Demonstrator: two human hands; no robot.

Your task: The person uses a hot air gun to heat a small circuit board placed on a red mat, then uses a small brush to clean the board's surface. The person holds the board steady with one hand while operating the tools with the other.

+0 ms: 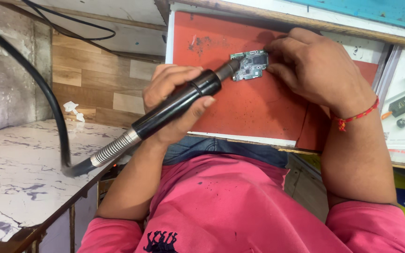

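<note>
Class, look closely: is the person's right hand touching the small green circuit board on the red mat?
Touching. The head view shows the right hand's fingertips pressed against the circuit board's right edge.

Bright even daylight, soft shadows, sharp focus, slight edge distortion.

Electronics repair workshop, red work mat (254, 107), circuit board (250, 64), hot-air tool (179, 105)

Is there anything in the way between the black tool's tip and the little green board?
Nothing visible. The left hand points the black hot-air handle so its nozzle tip sits right at the small green circuit board on the red mat. The right hand steadies the board's far side.
</note>
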